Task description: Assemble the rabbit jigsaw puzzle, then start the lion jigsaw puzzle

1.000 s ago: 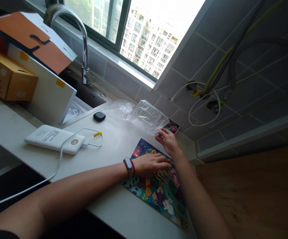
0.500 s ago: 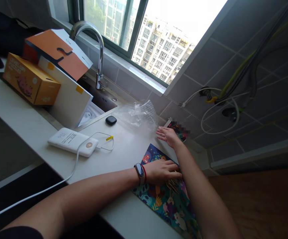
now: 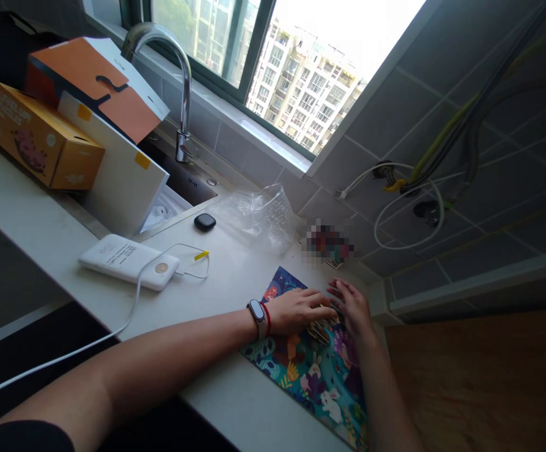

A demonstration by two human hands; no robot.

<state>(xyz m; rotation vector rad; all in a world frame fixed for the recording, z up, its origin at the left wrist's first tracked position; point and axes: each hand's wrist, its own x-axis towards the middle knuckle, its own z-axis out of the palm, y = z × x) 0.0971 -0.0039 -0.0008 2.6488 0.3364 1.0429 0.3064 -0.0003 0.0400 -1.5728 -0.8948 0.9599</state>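
Observation:
A colourful illustrated board (image 3: 301, 370) with rabbits and plants lies on the white counter. My left hand (image 3: 296, 312), wearing a watch and a red band, rests palm down on its upper part, with fingers over a pile of small thin pieces (image 3: 318, 331). My right hand (image 3: 352, 307) is just beside the board's right edge, its fingers bent and close to the pile; whether it holds anything is hidden. Behind the hands, a dark picture card or box (image 3: 330, 243), partly pixelated, is near the wall.
Clear plastic wrap (image 3: 258, 216) and a small black case (image 3: 205, 221) lie on the counter. A white power bank (image 3: 129, 260) with a cable is at the left. Boxes (image 3: 44, 138) stand beside the sink and faucet (image 3: 185, 94). Wires hang on the right wall.
My right hand has moved back from near the picture card by the wall to the board's right edge, and its fingers have bent. My left hand stays on the pile. The view has shifted slightly.

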